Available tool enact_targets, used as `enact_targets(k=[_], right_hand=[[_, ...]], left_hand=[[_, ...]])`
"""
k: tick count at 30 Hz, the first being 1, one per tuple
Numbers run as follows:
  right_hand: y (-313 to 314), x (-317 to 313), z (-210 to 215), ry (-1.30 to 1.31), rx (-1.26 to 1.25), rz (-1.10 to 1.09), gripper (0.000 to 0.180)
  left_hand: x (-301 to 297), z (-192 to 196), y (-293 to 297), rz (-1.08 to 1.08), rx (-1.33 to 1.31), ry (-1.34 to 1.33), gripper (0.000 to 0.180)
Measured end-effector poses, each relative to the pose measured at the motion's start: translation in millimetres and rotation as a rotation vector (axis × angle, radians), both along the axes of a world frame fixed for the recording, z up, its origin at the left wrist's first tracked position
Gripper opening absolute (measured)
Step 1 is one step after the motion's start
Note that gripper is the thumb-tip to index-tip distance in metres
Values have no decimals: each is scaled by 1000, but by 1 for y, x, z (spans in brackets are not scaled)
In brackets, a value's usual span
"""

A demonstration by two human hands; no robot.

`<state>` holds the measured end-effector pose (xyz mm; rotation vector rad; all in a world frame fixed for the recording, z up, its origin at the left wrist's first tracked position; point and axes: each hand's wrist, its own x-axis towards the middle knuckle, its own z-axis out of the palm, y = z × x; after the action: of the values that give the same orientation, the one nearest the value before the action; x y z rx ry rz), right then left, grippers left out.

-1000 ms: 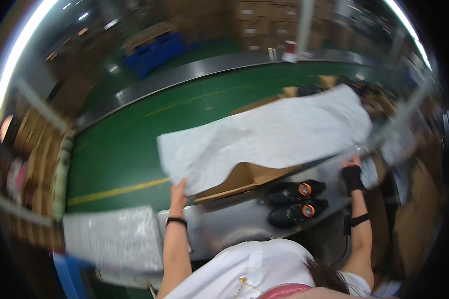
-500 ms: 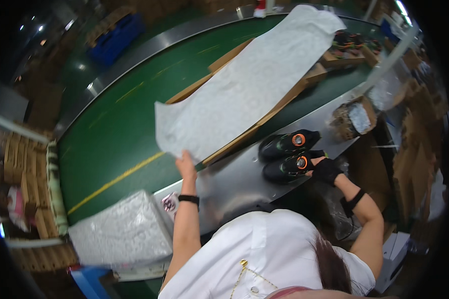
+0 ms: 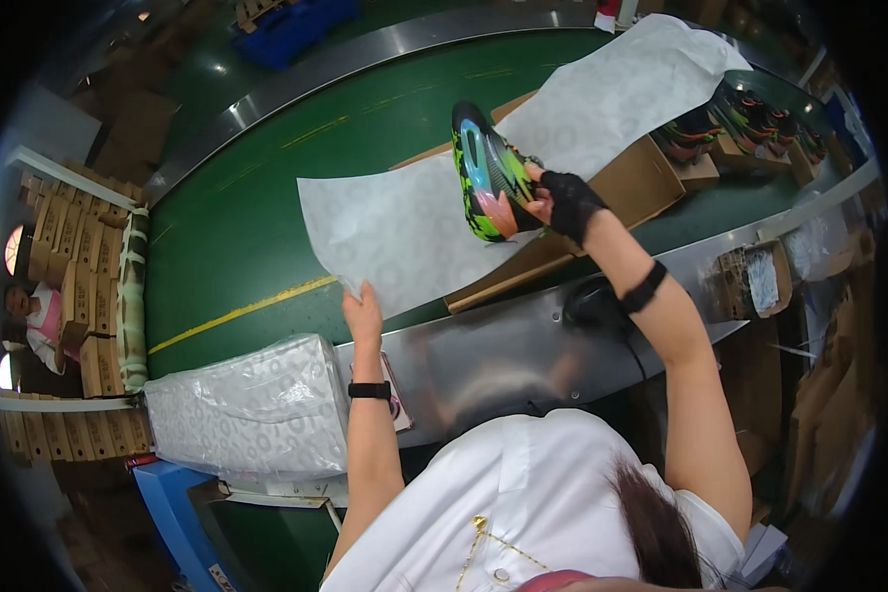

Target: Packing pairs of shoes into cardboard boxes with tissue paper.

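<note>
The big paper (image 3: 464,187) hides most of the box (image 3: 602,212). The right hand (image 3: 557,202) grips the shoe (image 3: 490,170), which points up and away. The left hand (image 3: 363,314) pinches the paper's near corner.

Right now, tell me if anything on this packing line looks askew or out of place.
Nothing stands out. The right hand holds a multicoloured shoe over the tissue paper, whose corner the left hand pinches; the sheet drapes unevenly over the open cardboard box.
</note>
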<state>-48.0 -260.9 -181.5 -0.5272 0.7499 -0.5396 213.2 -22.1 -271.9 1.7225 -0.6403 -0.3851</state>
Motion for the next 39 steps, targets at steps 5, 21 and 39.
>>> enact_targets(k=[5,21,39], right_hand=[[1,23,-81,18,243,-134,13],[60,52,-110,514,-1723,139,45],[129,-230,-78,1621,-1318,-526,61]], left_hand=[[17,14,4,52,-13,208,30],[-83,69,-84,-666,60,120,39],[-114,16,-130,-607,137,-688,49]])
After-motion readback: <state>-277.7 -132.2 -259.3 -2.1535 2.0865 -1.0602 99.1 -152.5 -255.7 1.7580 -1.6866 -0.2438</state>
